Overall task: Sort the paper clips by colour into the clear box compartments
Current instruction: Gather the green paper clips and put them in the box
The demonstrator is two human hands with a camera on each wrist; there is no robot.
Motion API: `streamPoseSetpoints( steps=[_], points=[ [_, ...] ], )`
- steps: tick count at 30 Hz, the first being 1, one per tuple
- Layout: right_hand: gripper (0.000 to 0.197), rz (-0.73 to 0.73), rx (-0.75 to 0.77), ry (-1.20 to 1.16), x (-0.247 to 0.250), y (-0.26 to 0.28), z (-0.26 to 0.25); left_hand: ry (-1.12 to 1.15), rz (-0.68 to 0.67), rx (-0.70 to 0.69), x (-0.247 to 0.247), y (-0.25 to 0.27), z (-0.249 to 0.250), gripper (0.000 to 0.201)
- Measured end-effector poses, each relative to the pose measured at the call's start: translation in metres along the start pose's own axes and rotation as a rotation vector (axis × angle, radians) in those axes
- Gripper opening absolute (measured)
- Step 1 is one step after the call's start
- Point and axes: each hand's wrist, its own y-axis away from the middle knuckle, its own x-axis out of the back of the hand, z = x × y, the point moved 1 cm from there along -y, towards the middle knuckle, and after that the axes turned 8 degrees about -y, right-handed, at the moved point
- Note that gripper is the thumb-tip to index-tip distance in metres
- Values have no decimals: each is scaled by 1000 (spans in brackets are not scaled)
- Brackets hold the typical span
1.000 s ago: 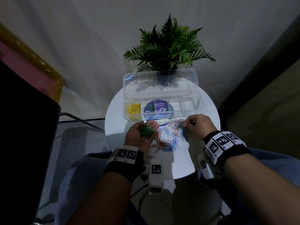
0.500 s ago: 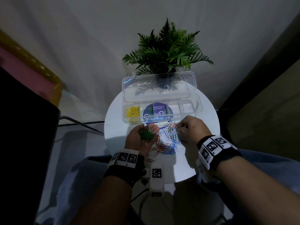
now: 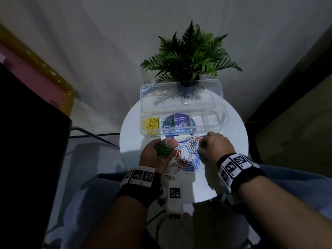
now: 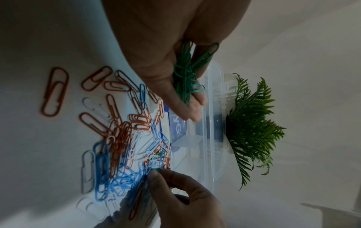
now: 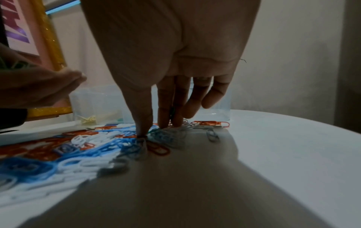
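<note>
My left hand (image 3: 166,143) is cupped palm up over the table's left front and holds a bunch of green paper clips (image 3: 162,150), also plain in the left wrist view as green paper clips (image 4: 185,72). A mixed pile of orange, blue and white clips (image 3: 186,156) lies in front of the clear box (image 3: 223,112). My right hand (image 3: 200,147) reaches down into the pile's right side. Its thumb and fingertips (image 5: 143,129) pinch a green clip (image 4: 156,168) among the blue ones. Yellow clips (image 3: 151,124) fill the box's leftmost compartment.
The box lid stands open toward a potted fern (image 3: 188,56) at the back of the small round white table (image 3: 133,141). A purple round label shows through the box's middle. A stray orange clip (image 3: 169,177) lies near the front edge. My knees are below.
My right hand has shifted left, deeper into the pile, and its fingertips have come down onto the clips. The left hand keeps its green bunch in the same spot.
</note>
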Motion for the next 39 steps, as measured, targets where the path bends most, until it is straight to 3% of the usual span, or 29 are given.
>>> streamPoseSetpoints(
  steps=[11, 18, 20, 23, 25, 28, 31, 34, 39],
  points=[
    [28, -62, 6, -65, -2, -5, 4, 14, 4, 23, 3, -2, 0, 36],
    [17, 69, 11, -287, 8, 0, -1, 43, -93, 28, 1, -1, -2, 26],
    [12, 86, 98, -416, 16, 5, -14, 18, -58, 32, 1, -3, -3, 25],
    [10, -4, 299, -492, 24, 15, -45, 19, -11, 23, -2, -1, -6, 27],
    [14, -65, 429, -418, 24, 17, -62, 0, 22, 18, -4, 1, -8, 30],
    [17, -9, 605, -227, 20, 18, -79, -24, 22, 9, -3, 2, -10, 26],
    [22, 8, 654, -195, 20, 22, -84, -51, 43, -11, 1, 0, -8, 24],
    [29, -21, 640, -286, 27, 24, -84, 84, -33, -47, -1, 0, -6, 27],
    [15, 112, 271, -447, 32, 11, -60, 147, -124, -3, 0, 3, 1, 29]
  ],
)
